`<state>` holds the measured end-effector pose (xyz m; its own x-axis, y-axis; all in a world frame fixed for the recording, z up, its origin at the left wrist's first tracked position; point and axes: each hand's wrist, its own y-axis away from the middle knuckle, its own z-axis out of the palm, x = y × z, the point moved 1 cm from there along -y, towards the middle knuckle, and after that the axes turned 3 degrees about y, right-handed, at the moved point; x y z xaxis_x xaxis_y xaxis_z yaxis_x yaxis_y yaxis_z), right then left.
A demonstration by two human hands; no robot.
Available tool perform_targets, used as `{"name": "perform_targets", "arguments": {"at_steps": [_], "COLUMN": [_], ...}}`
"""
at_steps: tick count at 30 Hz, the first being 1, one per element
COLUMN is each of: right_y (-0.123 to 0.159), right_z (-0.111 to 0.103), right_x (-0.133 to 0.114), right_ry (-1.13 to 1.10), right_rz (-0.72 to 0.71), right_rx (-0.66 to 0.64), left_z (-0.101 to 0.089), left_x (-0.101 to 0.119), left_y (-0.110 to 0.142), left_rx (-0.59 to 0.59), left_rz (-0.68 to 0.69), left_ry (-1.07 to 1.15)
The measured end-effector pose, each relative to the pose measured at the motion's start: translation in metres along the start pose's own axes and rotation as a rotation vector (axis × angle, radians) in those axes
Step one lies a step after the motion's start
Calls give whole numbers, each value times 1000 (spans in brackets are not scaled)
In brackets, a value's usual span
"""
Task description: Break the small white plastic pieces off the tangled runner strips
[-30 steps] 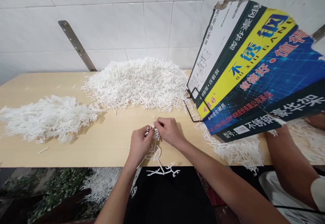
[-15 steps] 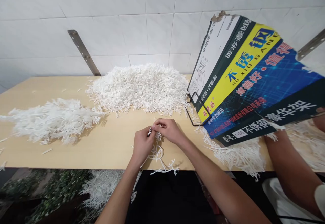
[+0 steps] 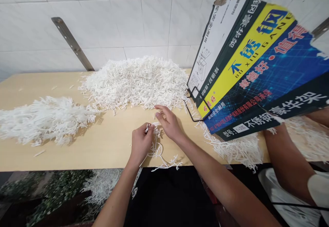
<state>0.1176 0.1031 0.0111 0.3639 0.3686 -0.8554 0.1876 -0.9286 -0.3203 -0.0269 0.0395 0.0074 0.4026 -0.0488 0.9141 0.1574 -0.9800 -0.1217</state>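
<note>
My left hand (image 3: 142,142) is closed in a pinch on a white branched plastic sprig (image 3: 159,151), whose forked stems trail down over the table's front edge. My right hand (image 3: 168,123) is just to the right, thumb and forefinger apart, with nothing visible between them. Its fingertips point toward a large heap of short white plastic pieces (image 3: 138,81) behind both hands. To the left lies a second pile of white branched pieces (image 3: 48,119).
A printed cardboard panel (image 3: 246,72) leans in a black wire stand (image 3: 200,105) at the right. Beyond it a co-worker's arm (image 3: 288,158) reaches over more white strands (image 3: 239,148). Green foliage (image 3: 59,189) and white sprigs (image 3: 102,186) are below the wooden table (image 3: 115,155).
My right hand has parted from my left and lifted slightly away, its fingers opening. My left hand keeps its pinch on the sprig. The camera view has shifted a little.
</note>
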Motion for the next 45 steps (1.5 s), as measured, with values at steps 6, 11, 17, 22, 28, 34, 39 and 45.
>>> {"name": "perform_targets", "arguments": {"at_steps": [6, 11, 17, 22, 28, 34, 39, 45], "right_y": [6, -3, -3, 4, -4, 2, 7, 3], "right_z": [-1, 3, 1, -1, 2, 1, 4, 4], "right_x": [-4, 17, 7, -3, 22, 5, -4, 6], "right_ry": [92, -41, -76, -61, -196, -29, -20, -98], "right_rz": [71, 217, -3, 65, 216, -47, -43, 89], "right_rx": [-289, 80, 22, -272, 117, 19, -247, -149], "left_z": [1, 0, -1, 0, -1, -1, -1, -1], "left_x": [-1, 0, -1, -3, -6, -6, -5, -1], "left_y": [-2, 3, 2, -2, 1, 2, 0, -1], "left_rx": [-10, 47, 67, 49, -38, 91, 108, 30], "left_rz": [-25, -38, -49, -20, 10, -28, -50, -63], "left_ry": [9, -18, 104, 69, -39, 57, 141, 140]}}
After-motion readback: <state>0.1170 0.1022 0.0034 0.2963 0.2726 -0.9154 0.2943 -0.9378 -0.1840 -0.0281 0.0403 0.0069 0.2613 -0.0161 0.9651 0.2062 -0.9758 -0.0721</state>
